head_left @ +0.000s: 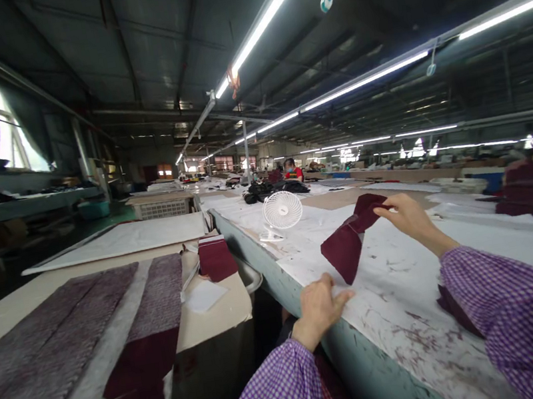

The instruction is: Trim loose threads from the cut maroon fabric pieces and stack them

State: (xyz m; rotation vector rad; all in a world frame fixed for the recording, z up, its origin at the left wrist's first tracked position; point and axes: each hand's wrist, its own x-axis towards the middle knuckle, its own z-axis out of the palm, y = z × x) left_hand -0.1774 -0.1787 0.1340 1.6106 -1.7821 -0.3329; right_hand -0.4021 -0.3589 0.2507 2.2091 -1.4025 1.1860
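I wear a purple-and-white checked sleeve on each arm, the left sleeve (272,397) and the right sleeve (532,312) cut from matching cloth. The checks are small and closely set, like gingham. Both sleeves are loose and full, puffing out along my forearms, wrinkled in soft folds, and drawn in at the wrists. Beyond them, my left hand (318,309) and right hand (405,216) are bare. Low between my arms shows a red garment (332,395) with a finer check.
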